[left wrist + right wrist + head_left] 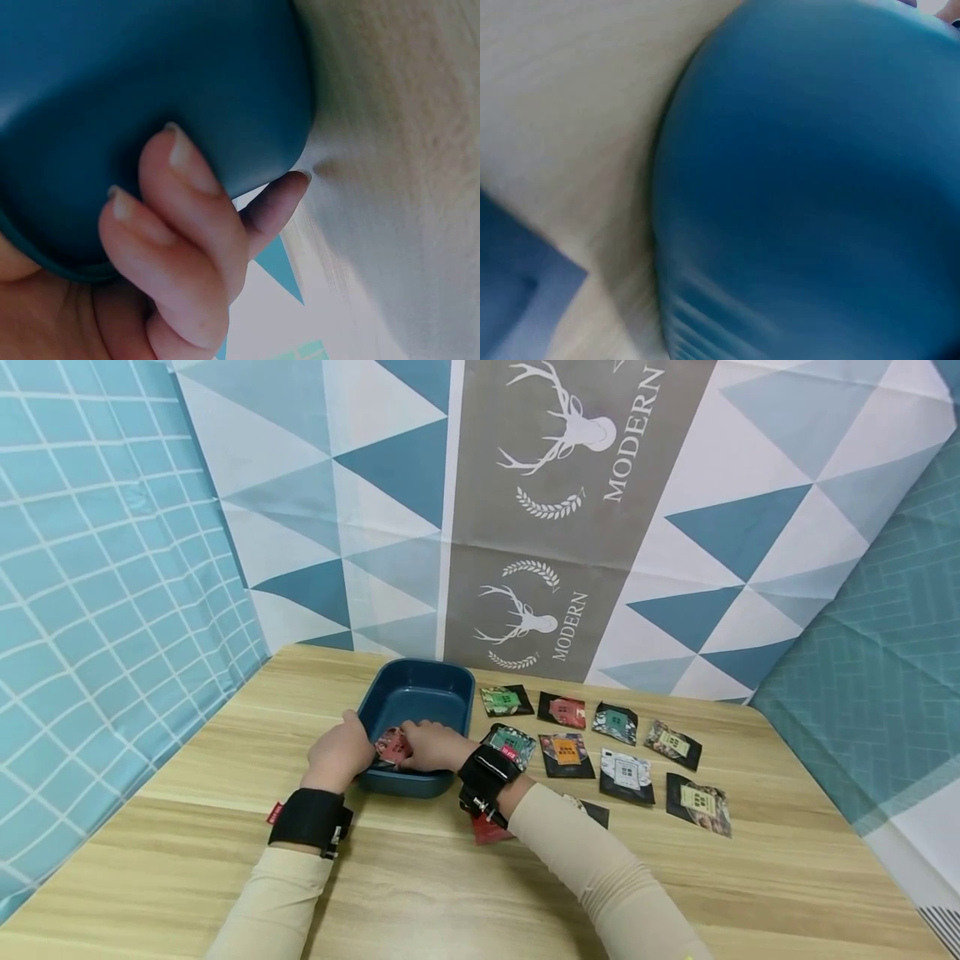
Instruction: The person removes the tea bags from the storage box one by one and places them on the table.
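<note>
A deep blue plastic bin [424, 693] stands on the wooden table. My left hand [343, 750] grips its left wall; in the left wrist view the curled fingers [199, 225] press against the outside while the rim runs into the palm. Reaching over the near right side, my right hand [437, 747] pinches a small packet with a red label [393, 746] inside the bin, low near its front left. The right wrist view holds mostly the bin's outer wall [802, 187], and that hand is almost entirely out of it.
Several flat packets lie in loose rows right of the bin, among them an orange-label one [566, 754], a white one [627, 775] and a yellow-label one [699, 802]. A red packet [491, 829] is partly hidden under my right wrist. Patterned cloth [390, 527] hangs behind the table.
</note>
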The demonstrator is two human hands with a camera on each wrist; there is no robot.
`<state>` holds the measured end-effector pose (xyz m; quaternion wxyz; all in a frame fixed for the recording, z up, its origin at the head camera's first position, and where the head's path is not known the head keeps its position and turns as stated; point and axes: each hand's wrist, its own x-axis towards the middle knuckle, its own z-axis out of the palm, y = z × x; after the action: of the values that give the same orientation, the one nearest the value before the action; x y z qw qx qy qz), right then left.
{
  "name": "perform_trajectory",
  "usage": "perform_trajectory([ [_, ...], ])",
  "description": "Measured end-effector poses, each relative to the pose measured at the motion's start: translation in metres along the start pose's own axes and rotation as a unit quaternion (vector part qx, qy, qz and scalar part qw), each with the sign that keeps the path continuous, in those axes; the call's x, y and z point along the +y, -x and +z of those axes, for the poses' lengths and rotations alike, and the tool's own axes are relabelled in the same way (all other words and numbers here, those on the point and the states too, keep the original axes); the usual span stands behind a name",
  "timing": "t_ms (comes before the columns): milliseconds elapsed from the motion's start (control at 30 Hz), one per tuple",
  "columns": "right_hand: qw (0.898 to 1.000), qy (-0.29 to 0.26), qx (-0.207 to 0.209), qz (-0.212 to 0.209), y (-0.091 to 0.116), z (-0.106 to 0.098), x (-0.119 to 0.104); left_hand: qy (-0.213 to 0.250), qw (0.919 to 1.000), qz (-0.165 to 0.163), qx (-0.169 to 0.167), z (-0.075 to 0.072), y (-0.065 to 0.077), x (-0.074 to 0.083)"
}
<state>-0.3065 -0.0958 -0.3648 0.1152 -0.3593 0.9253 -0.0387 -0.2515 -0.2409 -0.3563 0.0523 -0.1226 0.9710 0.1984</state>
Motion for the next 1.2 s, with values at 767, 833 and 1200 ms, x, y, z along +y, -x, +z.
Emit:
perform_trajectory([
  [767,0.992,-0.118,0.044,-0.024,-0.003,0.002,0.003,-0.006,0.9999,0.009,0.001,-0.001,0.004,0.001],
  [833,0.988,-0.145,0.047,-0.021,-0.003,0.001,0.004,-0.005,1.0,0.007,0.002,0.0,0.004,0.001],
  [1200,0.969,-0.24,0.055,-0.033,0.009,-0.01,0.001,-0.004,0.9999,-0.002,-0.01,-0.001,0.003,0.001],
])
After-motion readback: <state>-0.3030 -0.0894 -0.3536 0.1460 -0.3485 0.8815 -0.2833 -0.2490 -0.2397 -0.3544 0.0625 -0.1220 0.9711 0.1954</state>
